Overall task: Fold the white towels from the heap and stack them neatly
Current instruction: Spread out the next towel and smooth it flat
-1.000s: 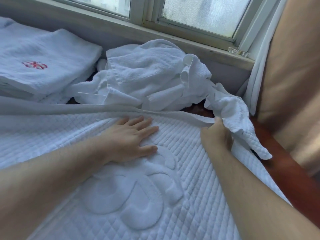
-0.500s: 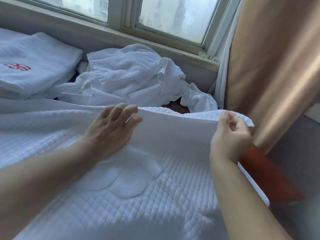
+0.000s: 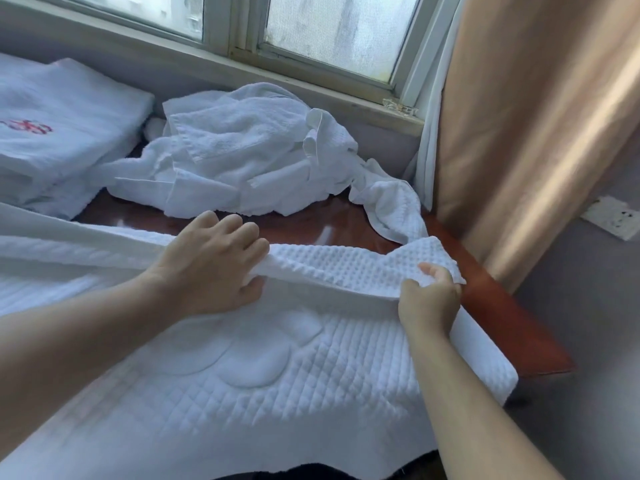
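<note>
A large white quilted towel (image 3: 263, 386) with a raised emblem lies spread over the red-brown table (image 3: 502, 313). Its far edge is lifted and folded toward me. My left hand (image 3: 214, 265) grips that raised edge near the middle, thumb under the fold and fingers over it. My right hand (image 3: 431, 299) pinches the edge's right corner. Behind them sits the heap of crumpled white towels (image 3: 249, 150). A stack of folded white towels (image 3: 59, 133) with a red embroidered mark lies at the far left.
A window sill (image 3: 311, 88) and window run along the back. A tan curtain (image 3: 540, 133) hangs at the right, close to the table's corner. Grey floor with a white tile scrap (image 3: 611, 216) lies beyond the table's right edge.
My left hand went from pressing flat on the towel to gripping its far edge. Both hands have lifted that edge and drawn it toward me, baring the table in front of the heap.
</note>
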Demonstrator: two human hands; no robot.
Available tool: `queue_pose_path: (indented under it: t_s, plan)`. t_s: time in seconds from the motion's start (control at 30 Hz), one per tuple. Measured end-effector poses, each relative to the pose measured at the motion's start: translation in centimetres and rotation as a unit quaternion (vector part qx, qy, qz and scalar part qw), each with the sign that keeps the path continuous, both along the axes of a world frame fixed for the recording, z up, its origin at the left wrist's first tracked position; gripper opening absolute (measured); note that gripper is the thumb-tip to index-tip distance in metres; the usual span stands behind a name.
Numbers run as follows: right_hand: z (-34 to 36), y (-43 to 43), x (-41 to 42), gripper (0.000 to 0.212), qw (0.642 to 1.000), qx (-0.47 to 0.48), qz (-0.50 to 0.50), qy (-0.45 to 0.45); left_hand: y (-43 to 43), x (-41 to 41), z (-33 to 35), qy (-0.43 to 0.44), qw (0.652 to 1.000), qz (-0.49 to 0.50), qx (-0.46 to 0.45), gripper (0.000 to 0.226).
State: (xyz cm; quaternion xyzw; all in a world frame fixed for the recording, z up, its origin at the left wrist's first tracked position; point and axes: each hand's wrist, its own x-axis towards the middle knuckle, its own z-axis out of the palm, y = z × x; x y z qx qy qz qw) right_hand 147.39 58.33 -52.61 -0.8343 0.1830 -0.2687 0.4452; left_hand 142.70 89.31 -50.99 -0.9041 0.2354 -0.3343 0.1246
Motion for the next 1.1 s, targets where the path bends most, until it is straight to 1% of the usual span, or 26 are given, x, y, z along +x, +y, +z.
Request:
queue_pose_path:
  t_s: [0.07,0.1,0.13,0.2,0.3,0.33,0.37,0.4,0.43,0.47,0.5,0.57,0.63,0.7,0.77,0.87,0.93,1.0,1.03,1.07,1.1]
  plan:
    - [-0.1,0.0,-0.1,0.054,1.0,-0.016,-0.022,0.004,0.0,-0.5,-0.5,-0.011,0.999,-0.047,0.003,0.008]
    - [-0.1,0.1,-0.2,0.058,0.999,-0.031,-0.042,0.003,0.1,-0.7,-0.9,-0.022,0.998,-0.065,0.001,0.007]
    - [0.1,0.2,-0.5,0.061,0.997,-0.052,-0.063,-0.011,0.1,-1.0,-1.2,-0.029,0.997,-0.075,-0.003,0.014]
    - [0.4,0.7,-1.2,0.062,0.987,-0.102,-0.096,-0.077,0.2,-1.2,-1.6,-0.027,0.997,-0.066,-0.009,0.023]
    - [0.7,1.4,-2.1,0.066,0.952,-0.224,-0.135,-0.16,0.0,-1.3,-1.7,-0.02,0.998,-0.057,-0.008,0.027]
    - [0.7,1.7,-2.3,0.067,0.937,-0.277,-0.123,-0.173,0.0,-1.3,-1.7,-0.017,0.998,-0.064,-0.011,0.025]
    - [0.7,2.0,-2.4,0.065,0.923,-0.329,-0.087,-0.178,0.0,-1.4,-1.6,-0.01,0.997,-0.072,-0.014,0.026]
    - [0.6,2.3,-2.2,0.06,0.914,-0.37,-0.034,-0.164,0.0,-1.5,-1.6,-0.001,0.997,-0.081,-0.017,0.026]
    - [0.5,2.5,-2.0,0.053,0.912,-0.392,0.022,-0.119,0.0,-1.6,-1.5,0.008,0.996,-0.085,-0.016,0.025]
    - [0.4,2.6,-1.7,0.049,0.913,-0.399,0.067,-0.046,0.0,-1.6,-1.5,0.014,0.996,-0.092,-0.016,0.025]
    - [0.4,2.5,-1.3,0.049,0.91,-0.404,0.089,0.031,0.0,-1.7,-1.4,0.016,0.994,-0.102,-0.019,0.029]
    - [0.4,1.9,-0.5,0.053,0.882,-0.436,0.085,0.157,0.1,-1.7,-1.2,0.005,0.992,-0.123,-0.023,0.037]
    - [0.6,1.5,-0.1,0.058,0.857,-0.452,0.075,0.237,0.1,-1.6,-1.1,-0.003,0.991,-0.131,-0.03,0.039]
    - [0.9,1.6,-0.2,0.062,0.861,-0.44,0.054,0.249,0.1,-1.5,-1.1,0.003,0.991,-0.13,-0.037,0.04]
    - [1.0,1.9,-0.4,0.067,0.858,-0.444,0.038,0.255,0.1,-1.6,-1.2,0.019,0.992,-0.123,-0.036,0.042]
    - [1.1,2.2,-0.1,0.079,0.85,-0.403,0.072,0.333,0.3,-1.4,-1.4,0.039,0.99,-0.129,-0.028,0.039]
    - [1.0,2.1,0.3,0.08,0.85,-0.367,0.111,0.361,0.4,-1.5,-1.6,0.059,0.989,-0.133,-0.023,0.028]
    - [1.0,1.8,0.7,0.079,0.853,-0.348,0.136,0.364,0.3,-1.7,-1.6,0.088,0.988,-0.124,-0.018,0.008]
    - [1.0,1.7,0.9,0.078,0.856,-0.348,0.139,0.357,0.3,-1.8,-1.6,0.103,0.988,-0.114,-0.018,0.011]
    - [1.0,1.8,0.8,0.074,0.86,-0.357,0.136,0.338,0.3,-1.9,-1.7,0.111,0.988,-0.107,-0.019,0.019]
    - [1.0,2.1,0.5,0.067,0.87,-0.373,0.134,0.294,0.2,-2.0,-1.8,0.112,0.989,-0.094,-0.021,0.026]
